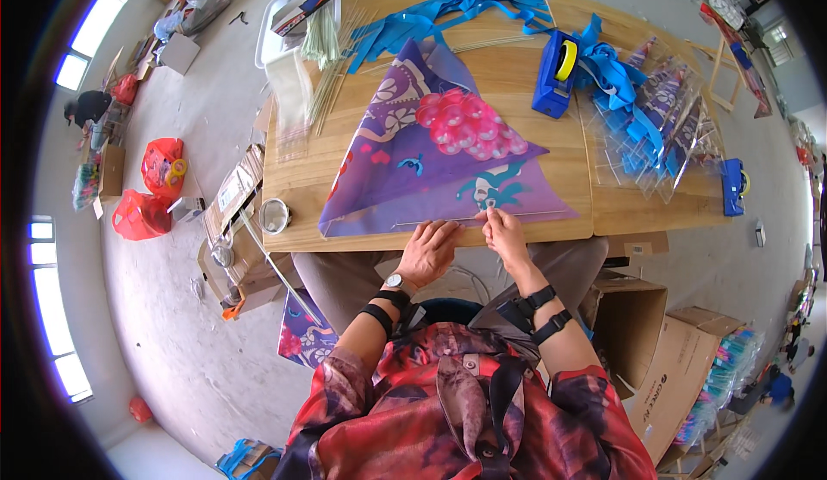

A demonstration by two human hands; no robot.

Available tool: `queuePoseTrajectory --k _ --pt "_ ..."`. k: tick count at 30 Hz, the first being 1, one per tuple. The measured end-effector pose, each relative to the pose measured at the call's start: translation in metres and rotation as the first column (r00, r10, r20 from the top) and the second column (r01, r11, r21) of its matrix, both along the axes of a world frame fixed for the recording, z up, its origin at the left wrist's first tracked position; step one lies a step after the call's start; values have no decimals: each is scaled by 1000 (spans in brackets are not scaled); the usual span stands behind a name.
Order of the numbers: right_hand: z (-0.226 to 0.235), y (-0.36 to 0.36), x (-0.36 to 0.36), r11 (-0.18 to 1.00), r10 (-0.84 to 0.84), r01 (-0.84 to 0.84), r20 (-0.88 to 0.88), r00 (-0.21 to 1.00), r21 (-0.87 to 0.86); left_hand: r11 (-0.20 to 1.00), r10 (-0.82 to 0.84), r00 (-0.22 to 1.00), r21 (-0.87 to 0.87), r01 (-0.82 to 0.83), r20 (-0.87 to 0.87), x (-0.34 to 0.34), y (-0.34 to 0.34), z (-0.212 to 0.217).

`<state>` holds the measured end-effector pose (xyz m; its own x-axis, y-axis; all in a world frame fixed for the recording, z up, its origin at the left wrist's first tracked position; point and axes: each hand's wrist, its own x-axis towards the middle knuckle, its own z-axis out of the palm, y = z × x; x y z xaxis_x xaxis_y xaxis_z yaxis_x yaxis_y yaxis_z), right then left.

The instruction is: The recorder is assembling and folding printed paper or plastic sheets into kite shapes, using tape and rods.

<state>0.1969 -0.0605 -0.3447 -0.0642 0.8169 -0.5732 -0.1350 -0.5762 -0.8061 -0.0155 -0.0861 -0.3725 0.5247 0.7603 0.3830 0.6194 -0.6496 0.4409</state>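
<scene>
Purple sheet (444,158) mostly beyond right grip (506,237)

Free tabletop (571,166) right of fabric (388,144), dispenser (549,82) beyond

Light is bright, windows (96,24) at left glare white, and outer edges curve.

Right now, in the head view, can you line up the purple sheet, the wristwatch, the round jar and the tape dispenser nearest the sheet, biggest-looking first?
1. Purple sheet
2. Tape dispenser
3. Round jar
4. Wristwatch
</scene>
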Motion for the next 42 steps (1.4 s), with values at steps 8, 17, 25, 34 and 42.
queuePoseTrajectory --k 8,17,25,34,42 --pt "-13 0 -4 993 9 -29 169 986 115 1000 7 1000 13 -7 3 1 1 0" --pt "-21 -5 -8 958 3 -125 425 905 259 1000 21 1000 -15 -21 -11 11 4 5" --pt "-25 -7 -10 907 -61 -205 596 801 369 999 46 996 -22 -48 -72 13 4 9" --pt "-13 -3 -17 852 -166 -304 771 615 426 997 47 998 -53 -49 -31 13 5 17" --pt "-4 18 -7 839 -105 -419 858 502 348 997 62 998 -44 -61 4 13 4 15"
